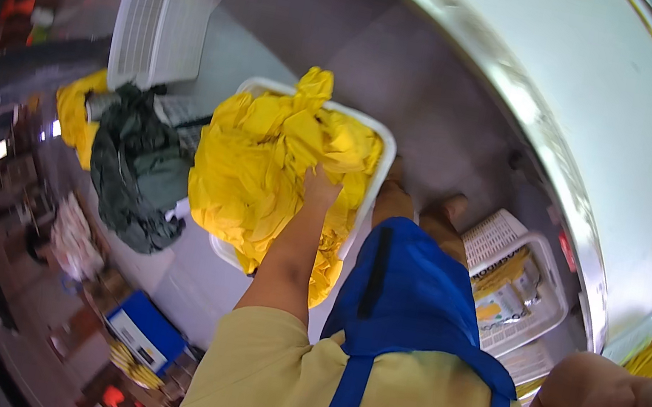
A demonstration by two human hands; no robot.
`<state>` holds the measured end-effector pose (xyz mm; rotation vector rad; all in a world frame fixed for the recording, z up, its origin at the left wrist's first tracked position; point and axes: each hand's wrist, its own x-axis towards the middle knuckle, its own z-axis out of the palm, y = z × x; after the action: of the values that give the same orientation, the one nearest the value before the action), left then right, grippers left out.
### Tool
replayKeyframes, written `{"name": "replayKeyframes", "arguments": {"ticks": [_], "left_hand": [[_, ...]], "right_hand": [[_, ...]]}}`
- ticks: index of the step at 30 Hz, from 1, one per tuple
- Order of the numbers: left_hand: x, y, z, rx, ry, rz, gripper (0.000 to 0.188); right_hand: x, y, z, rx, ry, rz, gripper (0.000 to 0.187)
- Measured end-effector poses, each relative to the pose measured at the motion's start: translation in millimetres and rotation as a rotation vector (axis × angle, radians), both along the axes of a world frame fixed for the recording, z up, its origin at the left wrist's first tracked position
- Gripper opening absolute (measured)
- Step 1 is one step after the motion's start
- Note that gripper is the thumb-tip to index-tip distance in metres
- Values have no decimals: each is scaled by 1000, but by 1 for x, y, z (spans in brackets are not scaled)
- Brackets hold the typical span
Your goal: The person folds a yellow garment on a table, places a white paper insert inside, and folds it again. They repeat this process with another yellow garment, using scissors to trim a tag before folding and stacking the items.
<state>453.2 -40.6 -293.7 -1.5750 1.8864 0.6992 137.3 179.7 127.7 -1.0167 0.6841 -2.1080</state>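
One right arm (613, 394) looms, one left hand (321, 186) touches one yellow fabric heap (250, 165); I cannot tell either grip.

Yellow fabric (240, 176): you have it in a bulky heap ahead of you and to your left, in a white basket (389, 158) on the floor. The cloth is bright yellow, thin-looking and faintly glossy. It is found loose, unfolded and heavily creased throughout. The mass rises above the rim; on the left it bulges out over that edge and hides it. At the far end, one bunched fold stands up above the rest. At the end nearer you, a crumpled portion hangs past the basket's edge. Whether you have one piece or several cannot be determined
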Motion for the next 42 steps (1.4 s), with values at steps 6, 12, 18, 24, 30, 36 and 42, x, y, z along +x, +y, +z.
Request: {"name": "replayKeyframes", "arguments": {"ticks": [6, 12, 18, 24, 30, 36, 42], "left_hand": [[-2, -75, 11, -508, -2, -279, 103], [202, -75, -25, -251, 281, 738, 78], [184, -54, 214, 132, 805, 1051, 54], [191, -14, 395, 153, 1876, 1009, 67], [159, -109, 413, -260, 2038, 875, 44], [9, -193, 594, 371, 2325, 68, 34], [-240, -155, 719, 284, 2519, -407, 33]], "right_hand": [[23, -95, -50, 198, 4, 230, 44], [47, -166, -58, 313, 76, 369, 54], [100, -247, -110, 873, 284, 407, 61], [182, -234, -145, 974, 394, 1173, 105], [129, -225, -53, 804, 58, 1233, 118], [74, -220, 46, 601, 450, 565, 138], [-22, -195, 31, 663, 457, 138, 126]]}}
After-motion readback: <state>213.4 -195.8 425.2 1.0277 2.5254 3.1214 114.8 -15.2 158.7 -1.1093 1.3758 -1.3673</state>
